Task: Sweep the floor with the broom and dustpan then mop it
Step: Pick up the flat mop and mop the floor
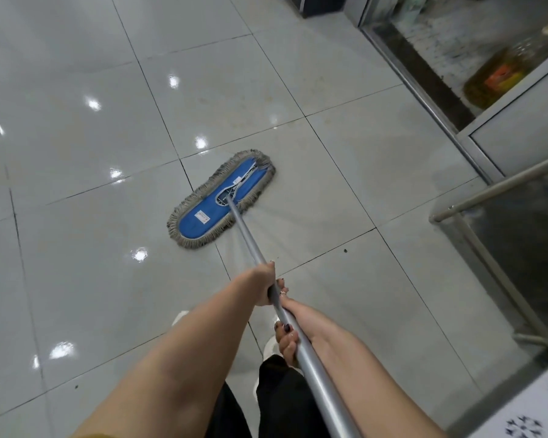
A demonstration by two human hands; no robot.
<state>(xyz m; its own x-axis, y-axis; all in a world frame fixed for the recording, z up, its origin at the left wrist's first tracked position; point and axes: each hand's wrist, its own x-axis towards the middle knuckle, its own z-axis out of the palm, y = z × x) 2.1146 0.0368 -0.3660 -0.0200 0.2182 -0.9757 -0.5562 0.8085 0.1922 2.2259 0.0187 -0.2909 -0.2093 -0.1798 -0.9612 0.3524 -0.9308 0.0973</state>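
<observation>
Gripping a long silver metal mop handle (250,245) with both hands, a person holds a flat blue mop head edged with grey-beige fringe (209,210) against the glossy pale grey tiled floor (76,90), ahead of the feet. The left hand (261,284) is curled round the handle nearer the head. The dark-nailed right hand (306,325) wraps it just behind. Black trousers (282,399) and a white shoe (271,346) show below. A metal-framed glass cabinet (456,74) and a steel rail (503,184) stand at right.
</observation>
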